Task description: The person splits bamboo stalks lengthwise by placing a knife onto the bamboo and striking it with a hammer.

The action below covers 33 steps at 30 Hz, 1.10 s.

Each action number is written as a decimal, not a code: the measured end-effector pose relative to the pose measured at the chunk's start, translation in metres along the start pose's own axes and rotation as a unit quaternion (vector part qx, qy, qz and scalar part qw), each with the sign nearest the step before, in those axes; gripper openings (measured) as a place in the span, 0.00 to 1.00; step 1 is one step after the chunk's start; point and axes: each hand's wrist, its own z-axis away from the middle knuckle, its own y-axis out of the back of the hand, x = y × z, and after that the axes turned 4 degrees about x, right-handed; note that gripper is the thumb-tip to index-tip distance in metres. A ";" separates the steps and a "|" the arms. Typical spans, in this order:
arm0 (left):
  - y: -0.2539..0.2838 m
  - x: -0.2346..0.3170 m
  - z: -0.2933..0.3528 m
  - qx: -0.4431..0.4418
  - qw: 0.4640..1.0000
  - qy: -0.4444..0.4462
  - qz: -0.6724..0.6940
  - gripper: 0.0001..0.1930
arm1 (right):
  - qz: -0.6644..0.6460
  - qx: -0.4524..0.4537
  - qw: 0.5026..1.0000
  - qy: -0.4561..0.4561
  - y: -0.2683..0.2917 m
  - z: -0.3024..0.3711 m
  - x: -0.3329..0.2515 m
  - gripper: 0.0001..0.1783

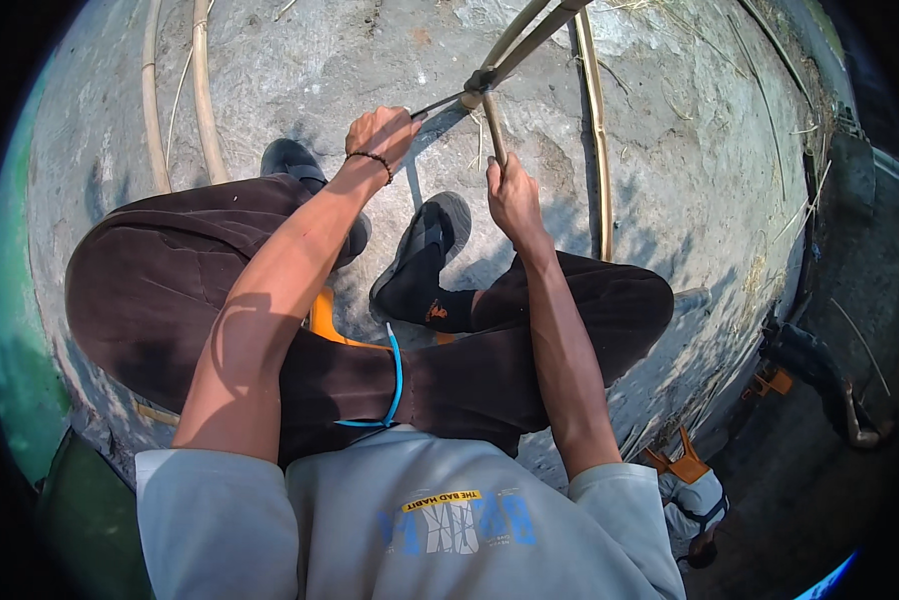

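While we sit low, bamboo poles point(530, 35) cross at upper centre of frame | left hand point(382, 133) fisted on dark binding strand point(440, 103), right hand point(513, 197) clamped on thin stick point(495, 130) | step, we judge: cinching joint point(482, 82) | next needs steady opposing tension.

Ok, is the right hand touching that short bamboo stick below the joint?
Touching. The head view shows the right hand closed around the lower end of the bamboo stick, with the stick running up out of the fist to the bound joint.
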 end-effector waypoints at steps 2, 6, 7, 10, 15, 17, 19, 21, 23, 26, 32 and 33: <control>-0.011 -0.006 -0.001 0.014 0.999 0.023 -0.035 0.20 | 0.080 -0.092 0.991 -0.060 -0.017 0.003 0.022 0.14; -0.013 -0.002 -0.004 0.029 0.999 0.009 -0.022 0.25 | -0.070 0.027 0.991 -0.113 0.022 -0.004 -0.047 0.17; -0.012 -0.002 -0.005 0.025 1.000 0.004 -0.016 0.25 | -0.105 0.062 0.989 -0.085 0.021 -0.003 -0.038 0.16; -0.018 -0.001 -0.007 0.017 1.000 0.003 -0.019 0.21 | 0.063 -0.096 0.988 -0.103 -0.007 -0.004 0.017 0.16; -0.027 0.000 -0.005 0.012 0.999 0.036 -0.037 0.22 | -0.015 -0.026 0.991 -0.132 0.001 0.003 -0.016 0.14; -0.029 -0.010 -0.006 0.019 0.999 0.025 -0.024 0.23 | -0.091 0.037 0.989 -0.115 0.007 -0.008 -0.033 0.16; -0.033 -0.009 -0.004 0.027 1.000 0.002 -0.005 0.25 | -0.052 -0.004 0.993 -0.102 -0.004 -0.006 -0.011 0.15; -0.043 -0.015 -0.003 0.037 0.999 0.028 -0.011 0.25 | 0.069 -0.052 0.996 -0.037 -0.039 0.013 0.054 0.14; -0.052 -0.015 -0.002 0.041 0.997 0.058 -0.034 0.25 | 0.079 -0.117 0.985 -0.100 -0.033 0.010 0.049 0.15; -0.052 -0.019 -0.004 0.035 0.999 0.028 -0.029 0.26 | -0.008 -0.047 0.992 -0.117 -0.011 -0.003 0.000 0.14; -0.067 -0.016 -0.003 0.051 0.998 0.037 0.009 0.27 | 0.072 -0.102 0.991 -0.053 -0.035 0.000 0.045 0.15; -0.072 -0.021 0.001 0.052 0.998 0.040 0.007 0.27 | 0.069 -0.104 0.991 -0.050 -0.039 0.001 0.040 0.15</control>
